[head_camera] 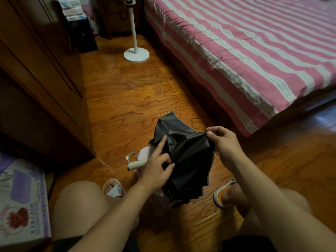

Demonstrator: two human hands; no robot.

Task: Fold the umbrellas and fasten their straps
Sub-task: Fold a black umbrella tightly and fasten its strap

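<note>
A collapsed umbrella [189,153] with black inner cloth and a pale pink outer side hangs between my knees above the wooden floor. Its loose black panels bunch out in folds. My left hand [156,166] rests on the left side of the cloth, index finger stretched up along a fold, the other fingers curled against the fabric. Just left of that hand the whitish handle [135,164] with a grey wrist loop sticks out. At the upper right, my right hand [221,142] pinches the edge of a black panel between thumb and fingers. No strap is visible.
A bed [254,57] with a pink and white striped sheet fills the right. A white fan stand [136,53] rises from the floor ahead. A brown wardrobe [41,79] lines the left, with a printed box [21,202] at lower left. My feet in slippers flank the umbrella.
</note>
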